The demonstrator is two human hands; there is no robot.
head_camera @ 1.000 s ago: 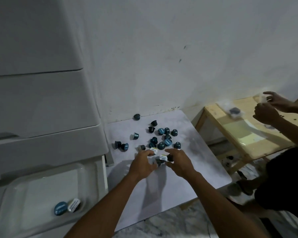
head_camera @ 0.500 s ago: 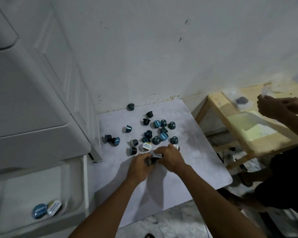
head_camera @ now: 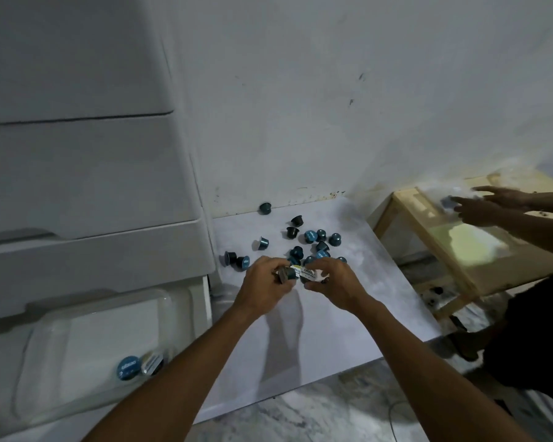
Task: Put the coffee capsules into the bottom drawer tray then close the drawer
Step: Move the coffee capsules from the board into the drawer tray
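Several capsules (head_camera: 296, 272) are gripped by the left hand (head_camera: 262, 290) and right hand (head_camera: 334, 283), likely bunched for the tray (head_camera: 103, 327) at lower left.

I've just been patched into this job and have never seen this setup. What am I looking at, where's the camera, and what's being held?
There is no machine here. One camera worn on a person's head looks down at their bare hands. The left hand grips a dark capsule, and the right hand pinches a white-lidded capsule. More loose capsules lie on the white board. At lower left is the open drawer tray, with two capsules in it. The hands at far right, over the wooden table, belong to someone else.
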